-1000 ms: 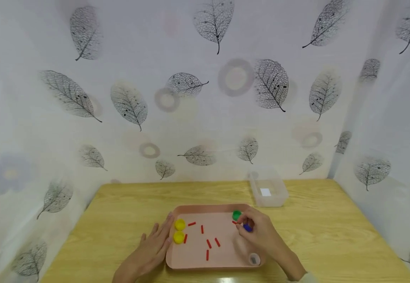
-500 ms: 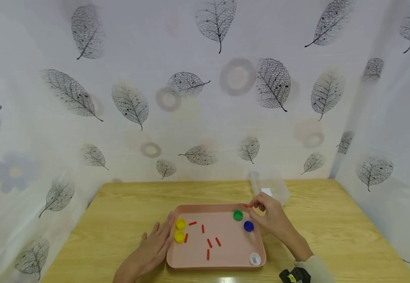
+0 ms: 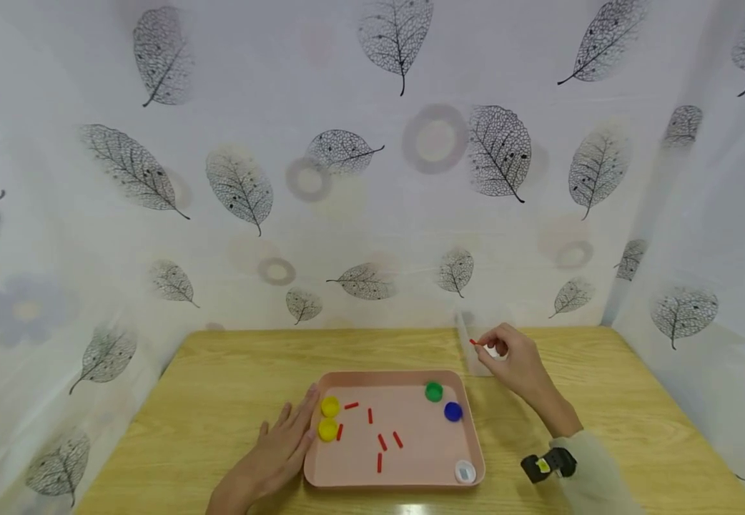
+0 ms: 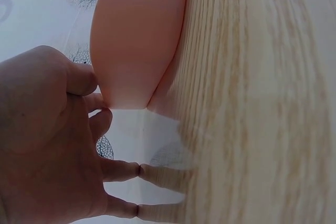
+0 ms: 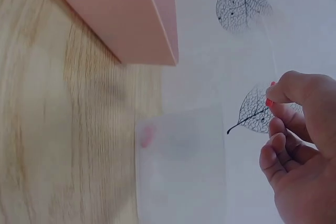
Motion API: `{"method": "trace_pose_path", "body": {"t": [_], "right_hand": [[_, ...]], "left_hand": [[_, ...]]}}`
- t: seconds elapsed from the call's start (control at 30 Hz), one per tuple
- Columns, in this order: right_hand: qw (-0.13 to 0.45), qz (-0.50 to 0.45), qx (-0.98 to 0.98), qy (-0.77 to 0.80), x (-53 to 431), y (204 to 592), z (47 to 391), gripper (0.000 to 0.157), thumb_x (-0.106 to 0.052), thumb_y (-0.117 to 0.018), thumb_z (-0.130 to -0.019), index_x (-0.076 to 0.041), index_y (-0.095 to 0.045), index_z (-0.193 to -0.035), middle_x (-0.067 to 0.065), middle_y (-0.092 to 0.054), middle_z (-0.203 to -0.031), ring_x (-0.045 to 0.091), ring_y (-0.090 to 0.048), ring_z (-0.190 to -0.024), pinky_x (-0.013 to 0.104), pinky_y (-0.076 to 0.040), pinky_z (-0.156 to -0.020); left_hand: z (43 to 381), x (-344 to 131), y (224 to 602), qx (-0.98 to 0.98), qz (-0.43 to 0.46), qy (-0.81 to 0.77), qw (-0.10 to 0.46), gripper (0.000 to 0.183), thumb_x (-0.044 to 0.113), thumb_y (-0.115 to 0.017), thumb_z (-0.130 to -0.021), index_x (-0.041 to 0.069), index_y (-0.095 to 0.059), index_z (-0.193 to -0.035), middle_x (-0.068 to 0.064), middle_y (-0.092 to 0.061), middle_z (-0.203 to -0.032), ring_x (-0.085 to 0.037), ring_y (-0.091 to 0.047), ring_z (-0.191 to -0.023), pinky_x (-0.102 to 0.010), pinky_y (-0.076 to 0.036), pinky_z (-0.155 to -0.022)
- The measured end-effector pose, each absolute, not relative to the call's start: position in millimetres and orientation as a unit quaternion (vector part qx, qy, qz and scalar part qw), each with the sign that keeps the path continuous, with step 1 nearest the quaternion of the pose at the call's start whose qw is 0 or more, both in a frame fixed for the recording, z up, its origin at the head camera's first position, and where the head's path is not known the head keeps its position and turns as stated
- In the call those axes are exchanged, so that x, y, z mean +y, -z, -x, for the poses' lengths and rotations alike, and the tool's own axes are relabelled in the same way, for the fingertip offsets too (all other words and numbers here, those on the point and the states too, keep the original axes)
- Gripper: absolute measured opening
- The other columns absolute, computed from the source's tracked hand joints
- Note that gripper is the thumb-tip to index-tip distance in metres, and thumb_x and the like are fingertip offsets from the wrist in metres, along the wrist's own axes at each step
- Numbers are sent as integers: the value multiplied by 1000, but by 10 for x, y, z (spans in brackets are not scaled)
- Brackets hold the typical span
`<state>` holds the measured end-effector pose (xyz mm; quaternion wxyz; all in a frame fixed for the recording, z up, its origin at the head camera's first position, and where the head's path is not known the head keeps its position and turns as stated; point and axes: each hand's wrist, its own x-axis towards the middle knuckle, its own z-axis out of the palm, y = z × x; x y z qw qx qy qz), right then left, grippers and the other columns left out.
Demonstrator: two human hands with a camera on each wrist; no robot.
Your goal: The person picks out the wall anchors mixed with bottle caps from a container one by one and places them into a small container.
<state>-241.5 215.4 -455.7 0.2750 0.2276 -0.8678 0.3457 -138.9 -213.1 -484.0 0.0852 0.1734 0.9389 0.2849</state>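
Observation:
My right hand (image 3: 519, 363) pinches a small red stick (image 3: 472, 342) between thumb and forefinger, over the clear plastic box (image 3: 477, 368) behind the tray. The right wrist view shows the stick's red end (image 5: 269, 101) poking out of the fingertips, higher than the box wall. A reddish blur shows through that wall. My left hand (image 3: 276, 449) rests against the left side of the pink tray (image 3: 392, 483), fingers spread; in the left wrist view the thumb and forefinger touch the tray's rim. Several more red sticks (image 3: 382, 442) lie scattered in the tray.
Two yellow caps (image 3: 328, 429) sit at the tray's left side. Green (image 3: 433, 391) and blue (image 3: 452, 411) caps are at its upper right, and a white round piece (image 3: 465, 471) in the lower right corner. Leaf-printed curtain (image 3: 372, 214) closes off the wooden table's back and sides.
My right hand has lifted a red stick from near the green cap and carried it up and right, out of the tray to over the box. The left hand stays at the tray.

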Motion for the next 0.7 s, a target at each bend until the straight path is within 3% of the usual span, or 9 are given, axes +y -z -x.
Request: {"method": "trace_pose_path", "body": {"t": [0.37, 0.7], "right_hand": [[287, -181, -879, -334, 2286, 4678, 2602, 15, 6, -79, -80, -4, -69, -85, 4, -57, -72, 10, -44, -62, 25, -40, -55], [258, -144, -895, -334, 2309, 4740, 2674, 12, 3, -78, -82, -3, -69, -84, 2, -57, -71, 10, -45, -62, 26, -41, -56]], "left_hand": [[1359, -2115, 4837, 940, -170, -283, 87, 58, 32, -33, -114, 15, -13, -166, -6, -12, -171, -58, -17, -147, -89, -9, -101], [1321, -2101, 4839, 940, -166, -286, 88, 59, 33, -32, -114, 16, -12, -166, -5, -12, -171, -59, -17, -147, -89, -8, -100]]}}
